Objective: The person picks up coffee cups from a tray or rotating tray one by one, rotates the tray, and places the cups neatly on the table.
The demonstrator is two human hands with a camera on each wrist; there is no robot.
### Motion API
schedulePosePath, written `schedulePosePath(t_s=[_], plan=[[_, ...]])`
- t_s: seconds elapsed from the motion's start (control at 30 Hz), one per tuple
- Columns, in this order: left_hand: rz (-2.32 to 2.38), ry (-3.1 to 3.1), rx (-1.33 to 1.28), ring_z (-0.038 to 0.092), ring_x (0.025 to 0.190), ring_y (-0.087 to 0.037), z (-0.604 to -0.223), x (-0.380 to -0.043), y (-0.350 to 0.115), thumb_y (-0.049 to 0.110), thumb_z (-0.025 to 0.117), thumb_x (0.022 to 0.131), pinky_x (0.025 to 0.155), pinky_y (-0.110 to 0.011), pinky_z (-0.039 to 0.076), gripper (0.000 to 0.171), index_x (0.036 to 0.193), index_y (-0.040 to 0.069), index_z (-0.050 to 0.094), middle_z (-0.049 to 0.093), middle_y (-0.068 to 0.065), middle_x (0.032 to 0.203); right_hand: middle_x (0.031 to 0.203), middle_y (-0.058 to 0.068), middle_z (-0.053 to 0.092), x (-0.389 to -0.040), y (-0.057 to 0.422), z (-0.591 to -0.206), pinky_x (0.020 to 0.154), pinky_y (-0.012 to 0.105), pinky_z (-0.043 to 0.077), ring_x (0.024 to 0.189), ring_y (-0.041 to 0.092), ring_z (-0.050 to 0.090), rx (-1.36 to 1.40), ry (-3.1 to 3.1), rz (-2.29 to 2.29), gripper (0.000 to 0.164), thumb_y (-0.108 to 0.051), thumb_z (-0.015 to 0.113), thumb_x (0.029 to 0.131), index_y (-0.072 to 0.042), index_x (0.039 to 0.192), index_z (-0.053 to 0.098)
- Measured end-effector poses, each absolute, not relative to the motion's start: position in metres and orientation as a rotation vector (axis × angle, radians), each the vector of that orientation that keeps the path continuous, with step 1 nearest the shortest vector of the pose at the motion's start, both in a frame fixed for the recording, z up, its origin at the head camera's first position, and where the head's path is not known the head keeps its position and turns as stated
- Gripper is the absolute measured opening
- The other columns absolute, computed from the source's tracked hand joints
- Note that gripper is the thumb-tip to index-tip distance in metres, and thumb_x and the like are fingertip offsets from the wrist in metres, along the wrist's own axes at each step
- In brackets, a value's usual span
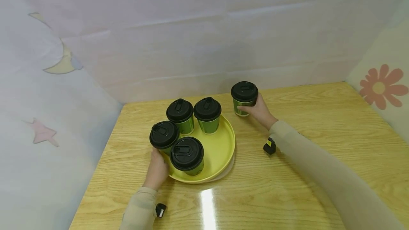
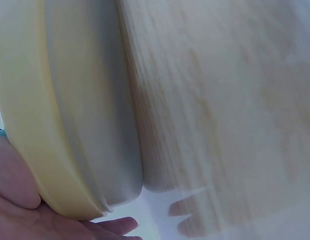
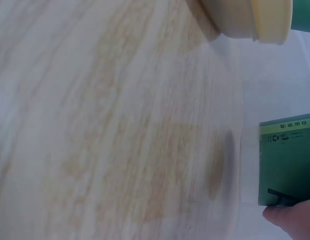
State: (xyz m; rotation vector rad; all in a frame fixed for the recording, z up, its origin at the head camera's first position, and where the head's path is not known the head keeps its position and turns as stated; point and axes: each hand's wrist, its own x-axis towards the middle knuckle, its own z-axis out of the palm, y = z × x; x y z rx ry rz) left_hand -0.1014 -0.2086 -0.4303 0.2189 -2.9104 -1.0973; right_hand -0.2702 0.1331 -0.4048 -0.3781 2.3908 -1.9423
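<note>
In the head view my right hand (image 1: 260, 111) grips a green paper cup with a black lid (image 1: 244, 93), at the back of the table right of the round yellow tray (image 1: 220, 152). The right wrist view shows this cup (image 3: 287, 160) upright in head view terms, its base slightly above the tabletop, with a thumb against its side. At the tray's left edge, my left hand (image 1: 158, 166) holds the rim; the left wrist view has the thumb over the tray's side (image 2: 30, 125) and fingers beneath. Several matching lidded cups (image 1: 209, 125) stand together on the tray's left and back.
Under the tray is a pale round base (image 1: 227, 171). The wood-grain table (image 1: 281, 194) meets a white cloth wall (image 1: 191, 45) at the back. A printed cloth with a red flower (image 1: 379, 88) borders the right side.
</note>
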Motion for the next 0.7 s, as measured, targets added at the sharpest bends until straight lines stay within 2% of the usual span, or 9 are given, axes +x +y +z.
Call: schedulePosePath(t_s=[0.17, 0.3, 0.47, 0.6, 0.7], plan=[[-1.098, -2.896, 0.216, 0.040, 0.121, -0.056, -0.432, -0.102, -0.209, -0.014, 0.035, 0.085, 0.102, -0.060, 0.036, 0.059, 0.140, -0.019, 0.013, 0.033, -0.047, 0.127, 0.139, 0.029, 0.042, -0.274, 0.132, -0.406, 0.111, 0.052, 0.029, 0.131, 0.042, 0.038, -0.383, 2.374, -1.965, 0.076, 0.003, 0.072, 0.084, 0.006, 0.145, 0.028], [-1.093, -2.896, 0.213, 0.041, 0.120, -0.056, -0.434, -0.103, -0.210, -0.014, 0.035, 0.085, 0.102, -0.059, 0.037, 0.059, 0.140, -0.018, 0.013, 0.033, -0.047, 0.126, 0.139, 0.026, 0.043, -0.287, 0.134, -0.420, 0.110, 0.051, 0.031, 0.131, 0.040, 0.040, -0.387, 2.359, -1.981, 0.077, 0.000, 0.074, 0.083, 0.001, 0.146, 0.030], [-1.094, -2.899, 0.213, 0.040, 0.122, -0.056, -0.435, -0.103, -0.210, -0.014, 0.034, 0.086, 0.103, -0.059, 0.036, 0.060, 0.141, -0.020, 0.011, 0.033, -0.047, 0.126, 0.144, 0.023, 0.039, -0.299, 0.136, -0.435, 0.112, 0.049, 0.030, 0.133, 0.037, 0.038, -0.329, 2.379, -1.964, 0.084, -0.005, 0.074, 0.085, -0.004, 0.151, 0.022], [-1.079, -2.904, 0.206, 0.039, 0.123, -0.055, -0.436, -0.104, -0.211, -0.014, 0.033, 0.087, 0.104, -0.059, 0.035, 0.059, 0.141, -0.021, 0.010, 0.032, -0.048, 0.128, 0.144, 0.022, 0.038, -0.300, 0.135, -0.435, 0.112, 0.050, 0.029, 0.134, 0.037, 0.037, -0.325, 2.367, -1.971, 0.084, -0.006, 0.074, 0.085, -0.004, 0.151, 0.022], [-1.073, -2.901, 0.200, 0.039, 0.123, -0.055, -0.436, -0.104, -0.210, -0.014, 0.034, 0.086, 0.104, -0.058, 0.035, 0.059, 0.141, -0.021, 0.011, 0.033, -0.048, 0.127, 0.142, 0.024, 0.040, -0.298, 0.133, -0.427, 0.112, 0.050, 0.029, 0.132, 0.038, 0.038, -0.361, 2.337, -1.999, 0.079, -0.003, 0.074, 0.085, -0.001, 0.148, 0.027]])
